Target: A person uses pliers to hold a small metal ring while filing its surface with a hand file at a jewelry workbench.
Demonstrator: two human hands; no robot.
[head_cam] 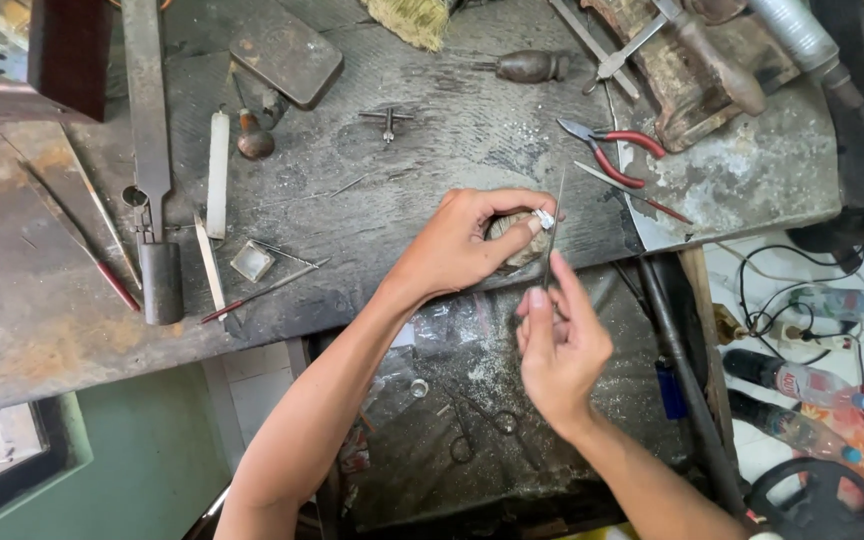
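Filing is judged to be the step in hand: a small silver ring (544,218) is pinched in the left hand (467,243) against a wooden peg (514,240) at the desk (42,320) edge, while a thin needle file (555,225) is gripped by the right hand (560,345). Steady, short strokes are called for next. Red-handled pliers (612,150) lie near, just beyond the file tip.

Clear plastic bottles w/ labels (802,382) lie on floor, lower right.

Workshop: scarred bench (432,150), pliers (612,150), files (147,120)
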